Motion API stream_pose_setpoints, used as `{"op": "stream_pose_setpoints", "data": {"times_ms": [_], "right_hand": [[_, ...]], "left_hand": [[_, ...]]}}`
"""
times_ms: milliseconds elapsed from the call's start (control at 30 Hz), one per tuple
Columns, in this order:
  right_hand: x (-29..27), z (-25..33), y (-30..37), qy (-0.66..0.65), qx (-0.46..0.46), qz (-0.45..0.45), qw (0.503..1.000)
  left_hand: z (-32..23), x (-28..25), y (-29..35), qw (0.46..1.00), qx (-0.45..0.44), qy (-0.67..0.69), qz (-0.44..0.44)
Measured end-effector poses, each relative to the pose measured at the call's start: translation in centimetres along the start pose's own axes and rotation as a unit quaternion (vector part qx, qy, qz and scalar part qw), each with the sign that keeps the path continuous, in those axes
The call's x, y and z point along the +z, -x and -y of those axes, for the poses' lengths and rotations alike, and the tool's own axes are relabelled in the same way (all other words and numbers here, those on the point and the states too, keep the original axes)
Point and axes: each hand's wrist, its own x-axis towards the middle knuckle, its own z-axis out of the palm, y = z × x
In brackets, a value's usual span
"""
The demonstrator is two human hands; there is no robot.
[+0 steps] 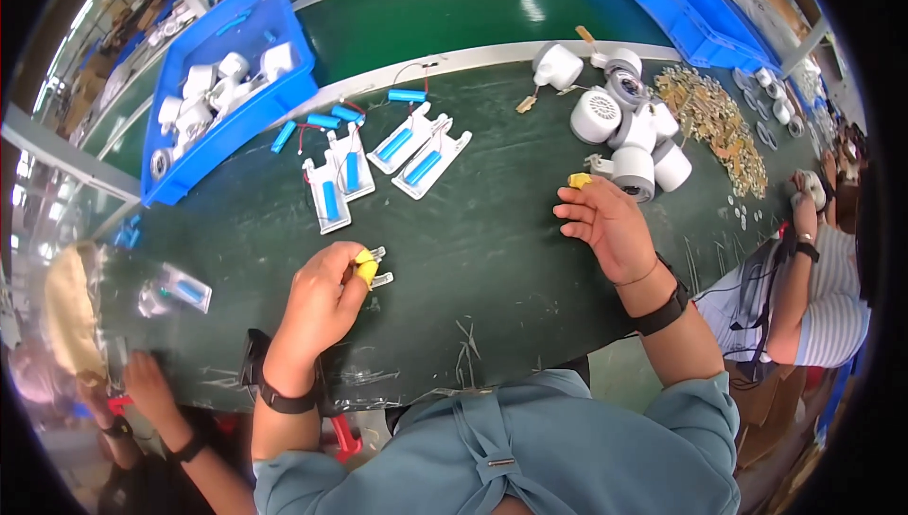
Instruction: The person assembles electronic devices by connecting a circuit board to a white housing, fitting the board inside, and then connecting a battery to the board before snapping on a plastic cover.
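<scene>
My left hand (326, 297) is closed on a small white plastic housing (380, 280). Only its two prongs stick out past the fingers; the rest is hidden in my grip. Yellow covers sit on the thumb and finger that pinch it. My right hand (610, 226) is raised, palm partly turned up, its fingers loosely bent and apart with nothing visible in them. One of its fingertips wears a yellow cover. Just beyond it stands a cluster of white and grey round units (636, 127). Ahead of my left hand lie several white housings (433, 167) with blue cylindrical batteries in them.
Loose blue batteries (323, 122) with wires lie behind the housings. A blue bin (284, 89) of white parts stands at left, another blue bin (695, 18) at far right. Small brown-yellow pieces (714, 122) are heaped at right. Co-workers' arms (794, 269) show at both sides.
</scene>
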Motion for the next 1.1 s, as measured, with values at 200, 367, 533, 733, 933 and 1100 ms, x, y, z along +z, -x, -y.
{"op": "stream_pose_setpoints", "data": {"times_ms": [200,367,533,733,933,1100], "right_hand": [[1.0,-0.4,0.2,-0.037,0.009,-0.027,0.999],[1.4,-1.1,-1.4,-0.113,-0.006,-0.035,0.993],[1.9,-1.3,-0.8,-0.079,-0.045,-0.065,0.994],[3.3,-2.2,1.4,0.096,0.008,0.067,0.993],[7.0,-4.7,3.0,0.121,0.118,0.273,0.947],[8.1,-5.0,2.8,0.132,0.155,0.316,0.927]], "left_hand": [[-0.2,-0.7,0.2,0.999,-0.001,0.035,-0.002],[-0.2,-0.9,0.6,1.0,0.009,0.023,0.004],[-0.2,-0.8,0.7,0.999,-0.018,0.025,-0.011],[-0.3,-1.4,0.7,0.993,-0.007,0.094,0.066],[-0.7,0.4,0.6,0.992,0.037,0.108,0.057],[-1.1,1.6,0.0,0.992,0.105,0.066,0.032]]}}
